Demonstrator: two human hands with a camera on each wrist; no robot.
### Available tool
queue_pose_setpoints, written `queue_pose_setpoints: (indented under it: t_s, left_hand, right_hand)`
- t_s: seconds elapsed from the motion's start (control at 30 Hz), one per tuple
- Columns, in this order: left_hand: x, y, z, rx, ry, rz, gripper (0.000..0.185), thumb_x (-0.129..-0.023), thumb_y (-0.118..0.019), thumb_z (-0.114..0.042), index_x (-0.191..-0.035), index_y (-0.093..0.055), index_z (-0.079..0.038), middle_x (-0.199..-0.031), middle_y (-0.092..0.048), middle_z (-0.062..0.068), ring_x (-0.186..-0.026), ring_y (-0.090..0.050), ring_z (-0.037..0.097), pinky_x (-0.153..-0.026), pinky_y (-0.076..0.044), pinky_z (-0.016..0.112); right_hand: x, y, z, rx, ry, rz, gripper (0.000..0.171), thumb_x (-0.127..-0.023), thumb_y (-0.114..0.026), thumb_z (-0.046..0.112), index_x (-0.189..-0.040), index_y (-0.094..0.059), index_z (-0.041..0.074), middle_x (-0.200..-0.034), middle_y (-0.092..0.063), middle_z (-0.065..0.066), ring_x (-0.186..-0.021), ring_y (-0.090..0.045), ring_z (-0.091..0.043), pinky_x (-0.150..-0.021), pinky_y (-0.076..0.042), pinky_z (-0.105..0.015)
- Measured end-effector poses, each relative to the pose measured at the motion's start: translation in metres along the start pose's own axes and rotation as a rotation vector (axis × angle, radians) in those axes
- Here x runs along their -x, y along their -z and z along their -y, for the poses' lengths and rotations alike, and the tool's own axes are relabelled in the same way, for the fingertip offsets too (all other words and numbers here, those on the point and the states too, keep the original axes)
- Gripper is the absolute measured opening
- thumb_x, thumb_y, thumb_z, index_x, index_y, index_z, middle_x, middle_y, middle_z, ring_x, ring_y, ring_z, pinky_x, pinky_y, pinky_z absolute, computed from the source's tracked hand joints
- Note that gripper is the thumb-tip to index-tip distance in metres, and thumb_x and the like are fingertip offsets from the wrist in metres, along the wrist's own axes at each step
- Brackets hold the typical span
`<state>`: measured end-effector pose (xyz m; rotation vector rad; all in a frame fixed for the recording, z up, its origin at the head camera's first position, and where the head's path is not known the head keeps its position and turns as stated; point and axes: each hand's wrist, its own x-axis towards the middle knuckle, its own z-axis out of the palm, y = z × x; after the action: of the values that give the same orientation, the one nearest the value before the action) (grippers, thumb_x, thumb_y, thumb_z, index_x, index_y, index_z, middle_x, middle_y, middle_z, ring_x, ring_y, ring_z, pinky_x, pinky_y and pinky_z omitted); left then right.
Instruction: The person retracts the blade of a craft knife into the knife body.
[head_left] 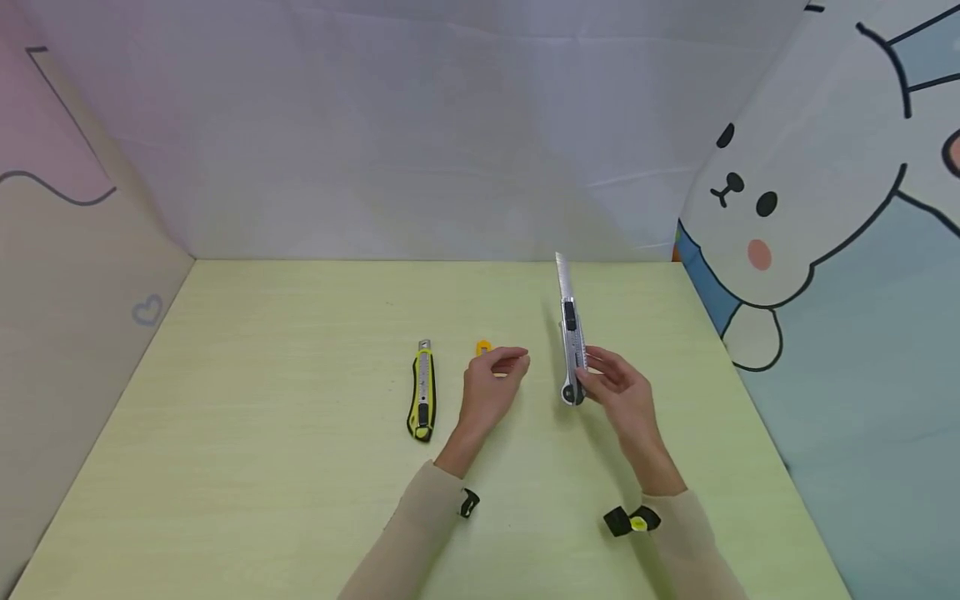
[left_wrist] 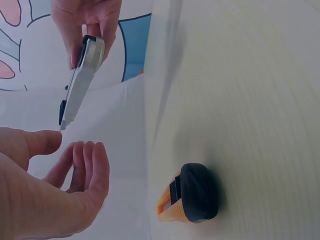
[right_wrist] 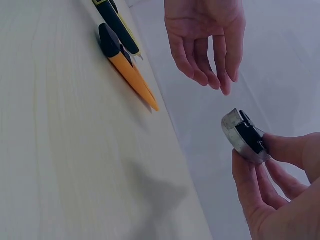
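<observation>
My right hand (head_left: 628, 400) pinches the lower end of a silver snap-off utility knife (head_left: 573, 337) between thumb and fingers. The knife is raised off the table, its long blade extended and pointing away. To its left, my left hand (head_left: 491, 392) holds nothing, its thumb and bent fingers apart; the left wrist view shows the knife close beyond them. Under the left hand lies an orange utility knife (left_wrist: 175, 202) with a black end cap, mostly hidden in the head view. A yellow-and-black utility knife (head_left: 422, 396) lies further left.
The pale wooden table (head_left: 262, 433) meets a white back wall (head_left: 375, 150). On the right stands a panel with a cartoon rabbit (head_left: 825, 183); a plain panel (head_left: 82, 317) with a small heart is on the left. Each wrist wears a black strap.
</observation>
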<state>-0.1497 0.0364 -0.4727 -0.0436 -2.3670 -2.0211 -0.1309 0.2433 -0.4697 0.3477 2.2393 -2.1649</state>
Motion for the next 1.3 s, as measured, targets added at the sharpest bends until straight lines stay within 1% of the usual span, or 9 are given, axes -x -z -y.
queue_pose_setpoints:
  t_s: [0.2,0.3,0.5,0.63,0.8,0.87,1.07,1.2,1.3]
  left_hand:
    - [0.0,-0.001,-0.001,0.01,0.016,0.016,0.019,-0.098,-0.071,-0.019,-0.111,-0.079,-0.008,-0.105,-0.076,0.003,-0.092,-0.07,0.016,-0.083,-0.058,0.029]
    - [0.0,-0.002,-0.002,0.012,0.015,0.017,0.018,-0.098,-0.071,-0.02,-0.11,-0.079,-0.009,-0.103,-0.076,0.002,-0.091,-0.07,0.016,-0.083,-0.057,0.029]
    - [0.001,-0.003,-0.004,0.038,0.029,0.045,0.023,-0.098,-0.071,-0.023,-0.114,-0.078,-0.007,-0.103,-0.077,0.001,-0.094,-0.07,0.017,-0.085,-0.057,0.032]
    - [0.002,-0.003,-0.005,0.062,0.042,0.056,0.023,-0.098,-0.071,-0.026,-0.114,-0.078,-0.01,-0.103,-0.077,0.0,-0.095,-0.069,0.017,-0.086,-0.057,0.033]
    - [0.004,-0.004,-0.006,0.105,0.038,0.071,0.026,-0.098,-0.072,-0.03,-0.115,-0.077,-0.01,-0.106,-0.076,0.003,-0.095,-0.07,0.019,-0.081,-0.058,0.031]
    - [0.004,-0.004,-0.005,0.136,0.034,0.079,0.028,-0.098,-0.072,-0.03,-0.115,-0.077,-0.008,-0.107,-0.076,0.006,-0.096,-0.071,0.024,-0.079,-0.06,0.032]
    - [0.005,-0.006,-0.004,0.224,0.053,0.106,0.03,-0.098,-0.072,-0.021,-0.12,-0.073,-0.001,-0.111,-0.074,0.016,-0.101,-0.07,0.037,-0.083,-0.061,0.046]
    - [0.005,-0.007,-0.002,0.248,0.064,0.121,0.031,-0.099,-0.071,-0.015,-0.124,-0.07,0.003,-0.113,-0.072,0.02,-0.102,-0.069,0.035,-0.085,-0.06,0.049]
    - [0.006,-0.006,-0.001,0.229,0.052,0.123,0.031,-0.099,-0.071,-0.016,-0.124,-0.07,0.002,-0.114,-0.072,0.017,-0.1,-0.069,0.029,-0.085,-0.06,0.045]
  right_hand:
    - [0.006,-0.005,0.001,0.024,-0.004,0.007,0.05,-0.095,-0.077,0.015,-0.141,-0.059,0.009,-0.127,-0.068,-0.006,-0.1,-0.069,-0.013,-0.086,-0.059,-0.028]
    - [0.009,-0.008,0.001,0.015,-0.003,0.017,0.05,-0.094,-0.077,0.016,-0.141,-0.059,0.008,-0.128,-0.067,-0.007,-0.101,-0.068,-0.014,-0.087,-0.059,-0.028]
    - [0.013,-0.015,0.0,-0.032,0.028,0.039,0.049,-0.095,-0.075,0.009,-0.14,-0.059,0.005,-0.125,-0.068,-0.007,-0.099,-0.068,-0.014,-0.087,-0.059,-0.03]
    - [0.015,-0.018,-0.001,-0.041,0.05,0.057,0.048,-0.095,-0.075,0.008,-0.141,-0.059,0.003,-0.123,-0.068,-0.005,-0.099,-0.068,-0.012,-0.086,-0.059,-0.029]
    - [0.018,-0.022,-0.002,-0.051,0.071,0.079,0.049,-0.095,-0.074,0.005,-0.14,-0.058,0.001,-0.12,-0.069,-0.002,-0.099,-0.068,-0.012,-0.086,-0.059,-0.028]
    - [0.019,-0.023,-0.002,-0.061,0.077,0.085,0.048,-0.095,-0.074,0.004,-0.14,-0.058,0.0,-0.12,-0.069,-0.002,-0.099,-0.068,-0.012,-0.086,-0.059,-0.029]
    - [0.021,-0.027,-0.003,-0.063,0.093,0.111,0.048,-0.094,-0.074,0.004,-0.14,-0.058,0.001,-0.123,-0.068,-0.006,-0.1,-0.068,-0.014,-0.087,-0.059,-0.03]
    - [0.022,-0.028,-0.005,-0.053,0.099,0.125,0.048,-0.094,-0.075,0.005,-0.14,-0.058,0.002,-0.127,-0.066,-0.009,-0.101,-0.068,-0.015,-0.087,-0.059,-0.03]
    - [0.022,-0.028,-0.006,-0.053,0.102,0.129,0.048,-0.095,-0.074,0.004,-0.14,-0.058,0.002,-0.128,-0.065,-0.012,-0.101,-0.067,-0.015,-0.087,-0.059,-0.03]
